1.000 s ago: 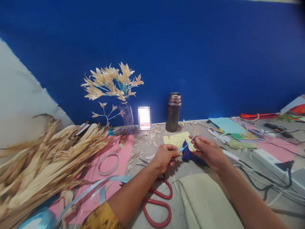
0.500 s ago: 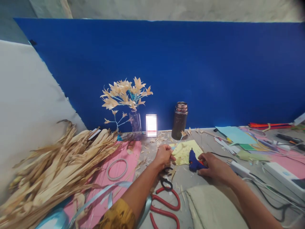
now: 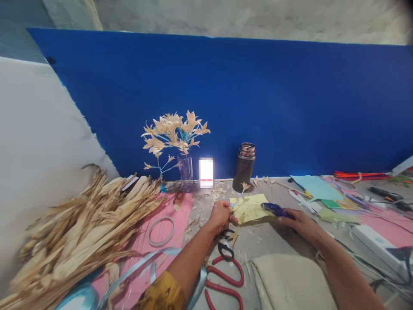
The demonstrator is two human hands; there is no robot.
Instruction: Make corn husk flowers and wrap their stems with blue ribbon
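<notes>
Head view: glue gun blurred, right hand.

A deep blue board stands upright along the far edge of a grey worktable, filling most of the view. Above it runs a rough, pale grey plastered wall. At the left a large white sheet leans at a slant in front of the blue board. The light is even and soft.
</notes>
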